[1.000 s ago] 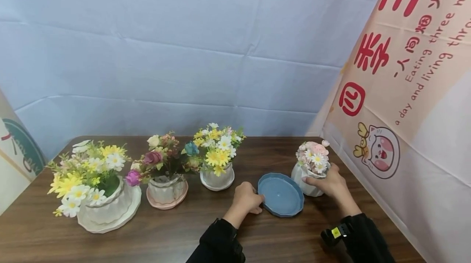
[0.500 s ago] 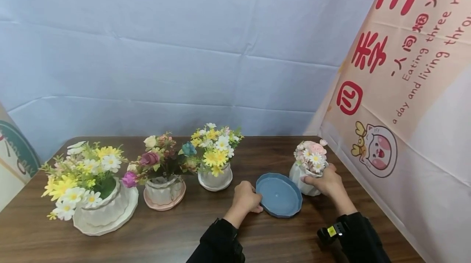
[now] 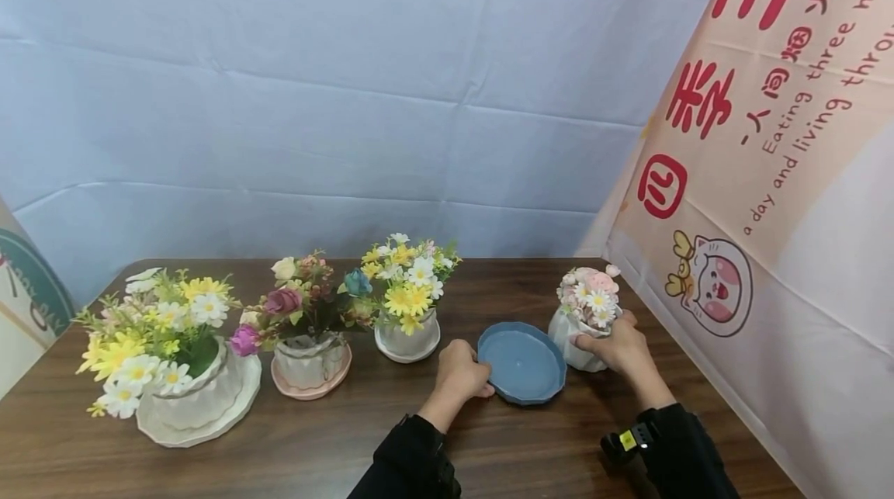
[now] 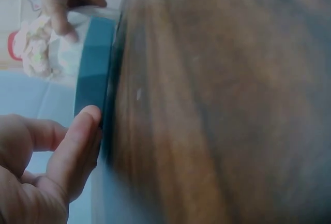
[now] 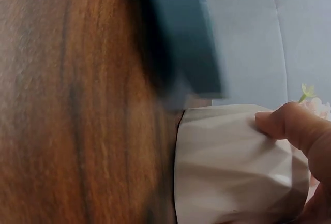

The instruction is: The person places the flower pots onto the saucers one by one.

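Note:
A blue saucer (image 3: 521,362) lies on the brown table (image 3: 335,445) between my hands. My left hand (image 3: 480,379) holds its left rim with curled fingers; in the left wrist view a fingertip (image 4: 89,118) presses against the saucer's edge (image 4: 94,63). My right hand (image 3: 595,340) grips a small white pot (image 3: 567,332) of pink and white flowers (image 3: 592,291), just right of the saucer. The right wrist view shows a fingertip (image 5: 282,123) on the pot's wall (image 5: 227,167), with the saucer (image 5: 181,32) close beside it.
Three more flower pots on saucers stand in a row to the left: yellow daisies (image 3: 408,289), roses (image 3: 307,309), and a large white pot (image 3: 199,398). A printed banner (image 3: 768,173) hangs at the right edge and a blue cloth (image 3: 349,95) behind.
The blue saucer has slid a little to the left with my left hand on its rim. My right hand has stayed on the small white pot.

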A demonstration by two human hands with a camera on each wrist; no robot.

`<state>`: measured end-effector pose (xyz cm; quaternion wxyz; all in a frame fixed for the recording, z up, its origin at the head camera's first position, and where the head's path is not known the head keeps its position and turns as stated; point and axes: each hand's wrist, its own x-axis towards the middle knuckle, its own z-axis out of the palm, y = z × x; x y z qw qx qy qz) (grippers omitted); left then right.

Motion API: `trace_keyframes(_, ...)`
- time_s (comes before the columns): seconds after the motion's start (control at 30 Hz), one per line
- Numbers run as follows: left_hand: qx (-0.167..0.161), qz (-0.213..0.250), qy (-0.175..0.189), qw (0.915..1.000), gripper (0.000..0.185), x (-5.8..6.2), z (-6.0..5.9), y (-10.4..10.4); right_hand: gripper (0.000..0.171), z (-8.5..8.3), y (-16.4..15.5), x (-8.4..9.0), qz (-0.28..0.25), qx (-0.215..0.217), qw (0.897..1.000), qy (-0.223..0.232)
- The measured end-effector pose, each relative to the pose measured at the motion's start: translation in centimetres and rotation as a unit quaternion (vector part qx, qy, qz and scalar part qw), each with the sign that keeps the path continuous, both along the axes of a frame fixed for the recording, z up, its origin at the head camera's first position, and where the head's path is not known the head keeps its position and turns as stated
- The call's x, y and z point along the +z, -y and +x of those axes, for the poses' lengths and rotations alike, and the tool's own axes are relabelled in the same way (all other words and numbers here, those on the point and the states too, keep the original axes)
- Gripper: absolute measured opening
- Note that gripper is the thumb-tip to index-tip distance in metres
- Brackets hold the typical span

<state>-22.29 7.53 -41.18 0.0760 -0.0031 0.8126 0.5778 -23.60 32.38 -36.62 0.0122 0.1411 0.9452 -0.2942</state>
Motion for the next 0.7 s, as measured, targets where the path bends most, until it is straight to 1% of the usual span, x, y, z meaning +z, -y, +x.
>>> trace_keyframes(0.17, 0.014, 0.010, -0.012, 0.9998, 0.009, 0.7, -0.8, 0.7, 0.100, -0.1, 0.0, -0.2, 0.002, -0.005, 1.000, -0.003)
trace_keyframes(0.33, 0.022, 0.002, -0.023, 0.9995, 0.014, 1.2, -1.6, 1.6, 0.099, -0.1, 0.2, -0.2, 0.003, -0.003, 1.000, -0.008)
trace_keyframes(0.47, 0.026, -0.003, -0.028, 0.9993, 0.024, 1.3, -2.1, 1.9, 0.099, 0.0, 0.1, -0.3, 0.006, 0.000, 1.000, -0.013)
trace_keyframes(0.53, 0.028, -0.005, -0.031, 0.9991, 0.025, 1.2, -2.2, 1.8, 0.099, 0.0, 0.0, -0.3, 0.009, 0.003, 1.000, -0.016)
trace_keyframes(0.7, 0.036, -0.002, -0.021, 0.9991, 0.027, 0.8, -2.2, 1.7, 0.099, 0.2, 0.0, -0.3, 0.009, 0.007, 1.000, -0.016)
